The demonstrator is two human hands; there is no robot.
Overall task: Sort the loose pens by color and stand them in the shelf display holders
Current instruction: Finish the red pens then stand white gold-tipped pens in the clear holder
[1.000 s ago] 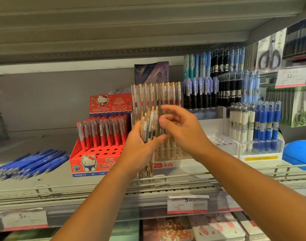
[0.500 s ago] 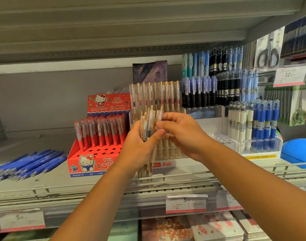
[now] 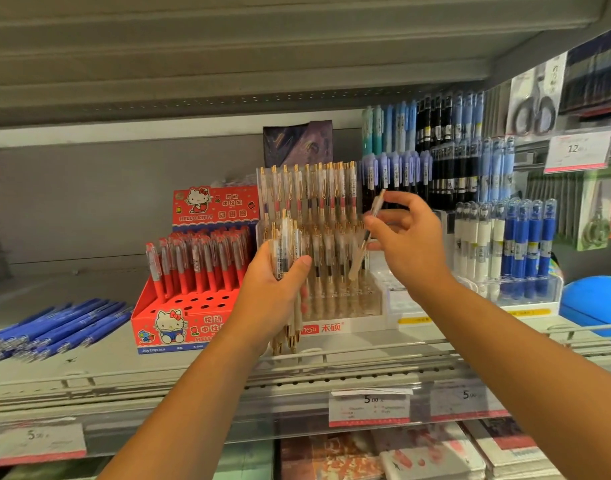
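My left hand [image 3: 274,292] grips a bundle of clear gold-trimmed pens [image 3: 286,249] upright in front of the clear tiered holder [image 3: 357,308], which stands full of the same pens in its back rows. My right hand [image 3: 406,242] pinches a single clear pen [image 3: 373,220], tilted, its tip down near the holder's right front holes. A red Hello Kitty holder [image 3: 179,311] to the left carries red pens [image 3: 200,261] in its back rows, with open holes in front.
Loose blue pens [image 3: 58,327] lie in a heap on the shelf [image 3: 99,367] at far left. White and blue pens [image 3: 505,244] stand in a clear holder at right, a blue round object [image 3: 595,306] beyond. A wire rail [image 3: 366,358] runs along the shelf front.
My right hand has drawn one pen out of the bundle and carried it right and up, toward the holder's right side. My left hand keeps the bundle in place.
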